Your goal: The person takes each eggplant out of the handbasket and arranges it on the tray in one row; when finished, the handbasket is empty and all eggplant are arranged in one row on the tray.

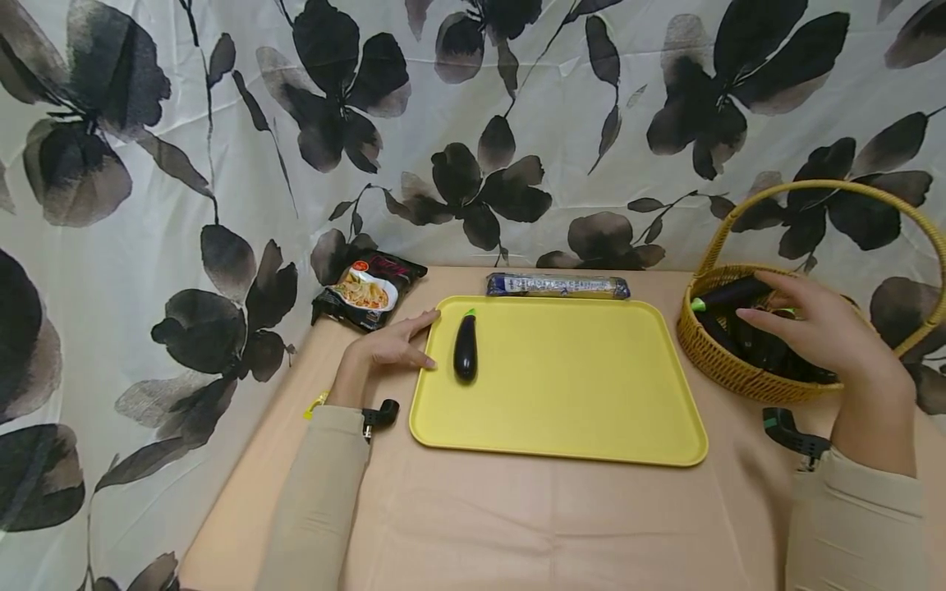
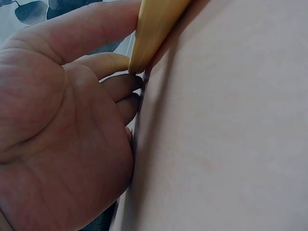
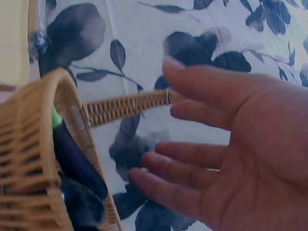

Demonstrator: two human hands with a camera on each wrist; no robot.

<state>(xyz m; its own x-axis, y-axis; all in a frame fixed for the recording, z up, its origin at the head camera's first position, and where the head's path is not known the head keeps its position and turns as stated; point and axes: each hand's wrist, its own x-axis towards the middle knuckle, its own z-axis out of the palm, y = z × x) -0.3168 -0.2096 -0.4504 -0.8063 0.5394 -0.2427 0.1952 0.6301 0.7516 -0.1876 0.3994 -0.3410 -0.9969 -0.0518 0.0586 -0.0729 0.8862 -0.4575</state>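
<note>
On the yellow tray, toward its left end, lies a small dark eggplant with its green stem pointing away from me. My left hand rests at the tray's left rim, thumb and fingers spread along it; the left wrist view has the thumb and forefinger right at the tray edge. Over the wicker basket on the right, my right hand has its fingers extended with nothing between them. Several dark eggplants are in the basket, one eggplant leaning along the inside wall. The hand partly hides the contents in the head view.
A black noodle packet lies at the table's back left. Behind the tray is a long blue and silver package. The basket's tall handle arches above the right hand. A flowered cloth hangs behind the table.
</note>
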